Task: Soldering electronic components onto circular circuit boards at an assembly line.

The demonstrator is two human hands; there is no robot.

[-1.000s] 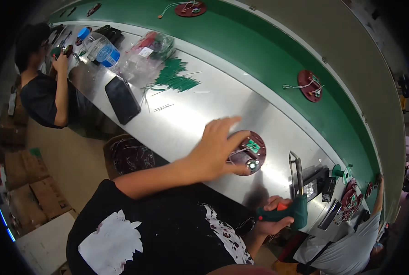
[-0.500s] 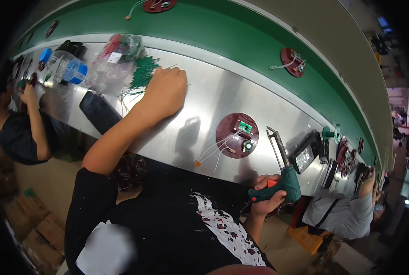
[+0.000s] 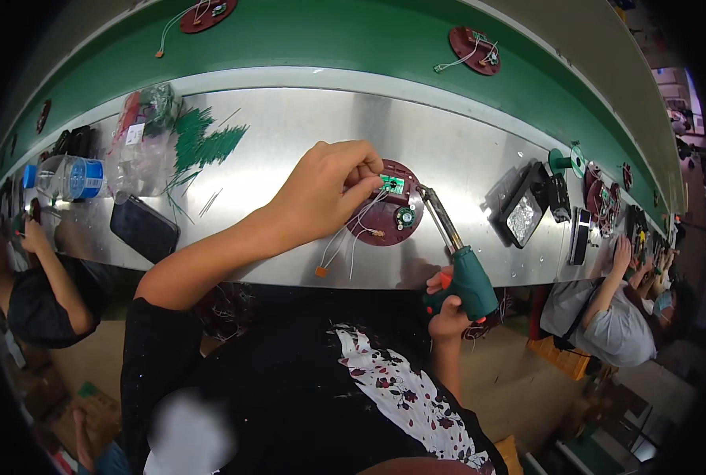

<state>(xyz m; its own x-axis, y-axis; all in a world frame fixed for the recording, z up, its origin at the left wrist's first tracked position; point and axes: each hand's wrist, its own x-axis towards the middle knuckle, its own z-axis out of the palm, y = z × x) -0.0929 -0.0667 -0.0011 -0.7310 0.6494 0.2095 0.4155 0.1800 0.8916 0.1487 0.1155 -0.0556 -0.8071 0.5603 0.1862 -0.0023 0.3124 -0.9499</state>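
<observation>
A round maroon disc (image 3: 369, 226) lies on the metal bench, carrying a small green circuit board (image 3: 393, 184), a small round part (image 3: 404, 217) and thin white wires that end in an orange connector (image 3: 321, 271). Over the disc's left side is my left hand (image 3: 333, 186), its thumb and fingers pinched together at the board's edge. Whatever sits in that pinch is hidden or too small to make out. My right hand (image 3: 448, 315) grips a dark green soldering gun (image 3: 473, 286) with a red trigger. Its tip points up to the disc's right rim, near the board.
Cut green wires (image 3: 203, 142) lie at the left beside a clear plastic bag (image 3: 135, 162), a bottle (image 3: 72, 176) and a black phone (image 3: 144, 227). Rightward are a black-framed tray (image 3: 523, 214) and a green spool (image 3: 567, 161). More discs ride the green belt (image 3: 313, 39). Co-workers sit on both sides.
My left hand has moved right from the green wires to the circuit board, its fingers now pinched there. The soldering gun's tip has come closer to the disc. The whole view has shifted.
</observation>
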